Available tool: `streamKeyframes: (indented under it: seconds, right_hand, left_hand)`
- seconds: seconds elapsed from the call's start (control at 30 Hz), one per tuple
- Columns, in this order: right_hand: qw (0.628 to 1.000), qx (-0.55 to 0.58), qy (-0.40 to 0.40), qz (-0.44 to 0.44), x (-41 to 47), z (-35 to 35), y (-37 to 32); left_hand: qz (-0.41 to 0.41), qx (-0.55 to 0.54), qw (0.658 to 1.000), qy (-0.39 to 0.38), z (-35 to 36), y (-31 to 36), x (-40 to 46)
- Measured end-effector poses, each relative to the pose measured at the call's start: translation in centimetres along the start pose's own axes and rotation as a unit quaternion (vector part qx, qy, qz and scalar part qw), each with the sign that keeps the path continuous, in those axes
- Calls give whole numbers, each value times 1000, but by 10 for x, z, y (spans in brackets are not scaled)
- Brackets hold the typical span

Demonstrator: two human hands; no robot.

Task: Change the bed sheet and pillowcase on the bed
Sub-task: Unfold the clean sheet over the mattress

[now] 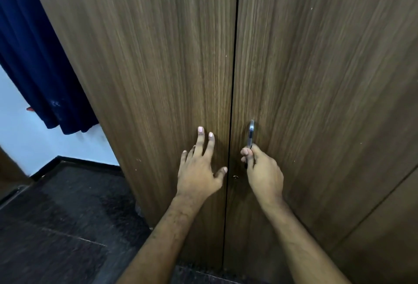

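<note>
Wood-grain brown wardrobe doors (pixel 158 80) look closed. Left hand (pixel 199 170) presses flat, fingers spread, left of the curved silver metal handle (pixel 251 134); right hand (pixel 262 170) grips it. Pull steadily; no bedding is visible.

A big brown wooden wardrobe (pixel 158 57) fills most of the view. Its two doors are shut, with a thin dark gap between them. A dark blue curtain (pixel 34 69) hangs on the left, in front of a pale blue wall (pixel 22 139). The floor (pixel 56 227) is dark and shiny.
</note>
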State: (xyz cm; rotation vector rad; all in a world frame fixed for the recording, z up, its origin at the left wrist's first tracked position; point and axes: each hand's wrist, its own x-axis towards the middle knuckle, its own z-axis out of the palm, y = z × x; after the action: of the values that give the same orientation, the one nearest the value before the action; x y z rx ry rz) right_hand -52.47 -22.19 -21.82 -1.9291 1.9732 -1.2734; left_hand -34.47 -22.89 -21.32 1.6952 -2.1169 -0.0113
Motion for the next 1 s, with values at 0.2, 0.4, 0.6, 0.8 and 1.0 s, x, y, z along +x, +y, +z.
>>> streamKeyframes:
  seconds: [0.2,0.4,0.6,0.8,1.0]
  right_hand:
    - [984,72,123,-104,-30,1,-7]
    - [960,54,-85,-263,-53,41,-49]
    - [922,93,-249,-283,-73,109,-90]
    - [858,168,-340,-347,-103,156,-154]
    - [774,229,-426,-409,-143,181,-209]
  left_hand:
    - [-51,-20,998,44,-7,-15,-14]
    - [-149,-6,988,33,-5,-56,-64]
    - [-282,10,959,39,-15,-98,-135]
    - [-408,49,906,100,-48,-125,-202]
    - [-524,76,835,148,-69,-128,-259]
